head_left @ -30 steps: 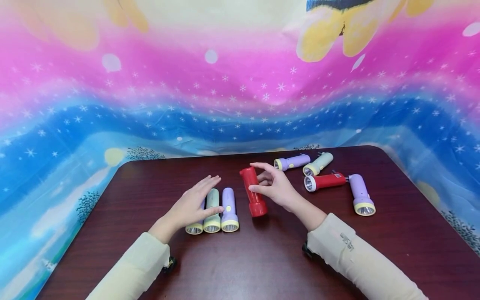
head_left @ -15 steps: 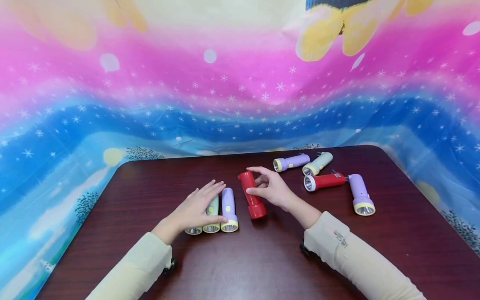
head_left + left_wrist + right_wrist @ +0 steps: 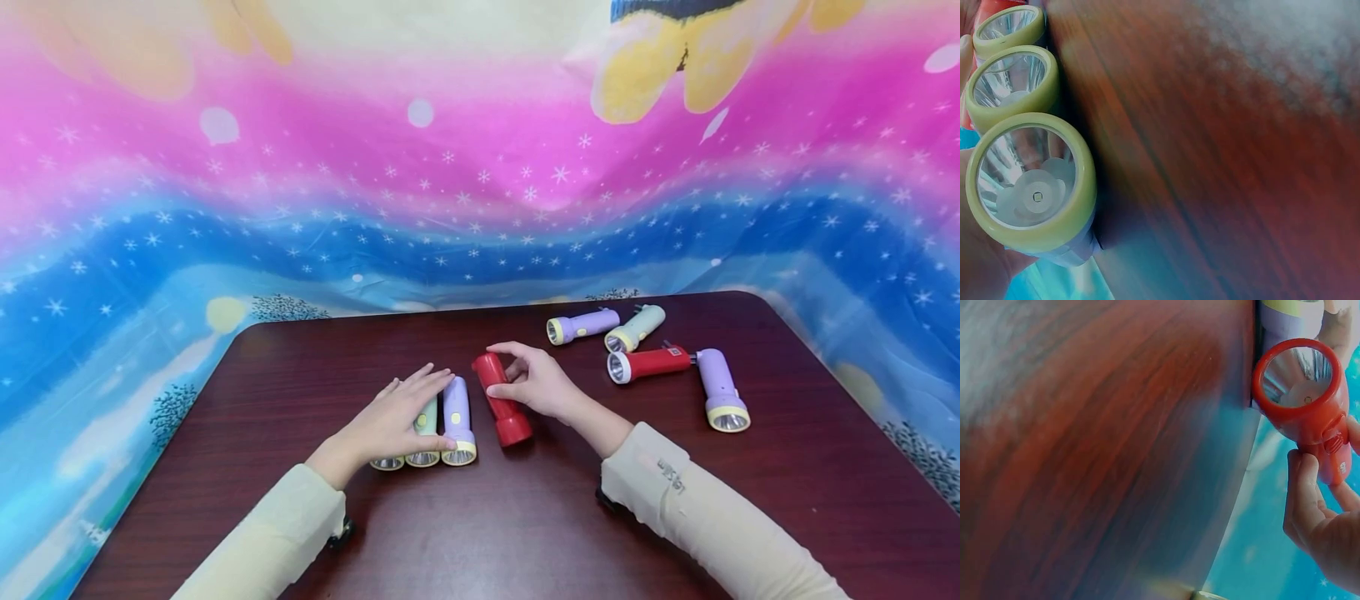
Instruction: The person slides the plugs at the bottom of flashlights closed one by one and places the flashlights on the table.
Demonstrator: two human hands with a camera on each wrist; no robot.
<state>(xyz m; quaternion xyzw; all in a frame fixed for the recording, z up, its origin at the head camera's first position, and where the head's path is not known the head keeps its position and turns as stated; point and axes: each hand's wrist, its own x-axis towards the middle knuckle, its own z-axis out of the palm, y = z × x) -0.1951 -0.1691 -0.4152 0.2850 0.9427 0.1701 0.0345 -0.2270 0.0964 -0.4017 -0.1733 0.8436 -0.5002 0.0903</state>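
Three flashlights lie in a row on the dark wood table, lamp ends toward me: a left one [image 3: 388, 462] mostly hidden by the hand, a green one [image 3: 425, 423] in the middle and a purple one [image 3: 456, 400] at right. My left hand [image 3: 382, 425] rests over them with fingers extended, the thumb at the purple flashlight's head. Just right of the row, my right hand [image 3: 538, 382] holds a red flashlight [image 3: 512, 423] between thumb and fingers. In the right wrist view its lamp end [image 3: 1310, 425] faces the camera, beside a yellow-rimmed purple flashlight [image 3: 1288, 324].
At the table's [image 3: 450, 533] back right lie a purple flashlight [image 3: 592, 322], a green flashlight [image 3: 637, 327], another red flashlight [image 3: 656, 363] with a white rim, and a purple flashlight [image 3: 720, 379]. A patterned cloth [image 3: 480, 208] hangs behind the table.
My right hand has moved the red flashlight slightly nearer to me and a little left. The left hand has shifted slightly right over the row. The flashlights at right stay put.
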